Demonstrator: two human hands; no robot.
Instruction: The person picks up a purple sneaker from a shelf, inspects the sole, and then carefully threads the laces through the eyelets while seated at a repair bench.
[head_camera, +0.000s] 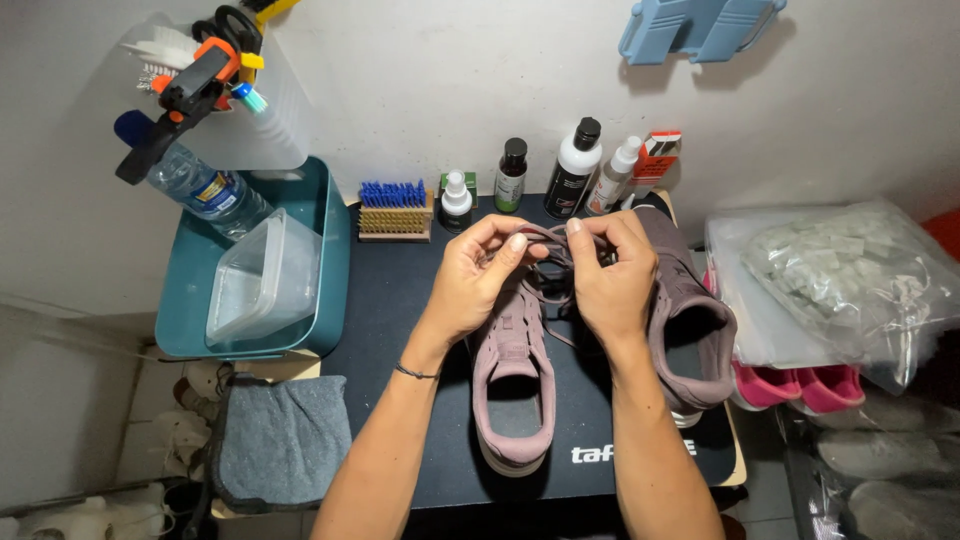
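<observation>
hands (545, 275) pinch lace (553, 262) | over mauve shoe (512, 385) | dark mat (400, 300)

mauve sneaker (512, 385), laces (548, 268) pinched up

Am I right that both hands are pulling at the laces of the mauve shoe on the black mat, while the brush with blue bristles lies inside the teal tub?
Not quite. In the head view the brush with blue bristles lies on the black mat, beside the teal tub, not in it. The rest holds: the left hand and right hand both work the laces of the mauve shoe.
</observation>
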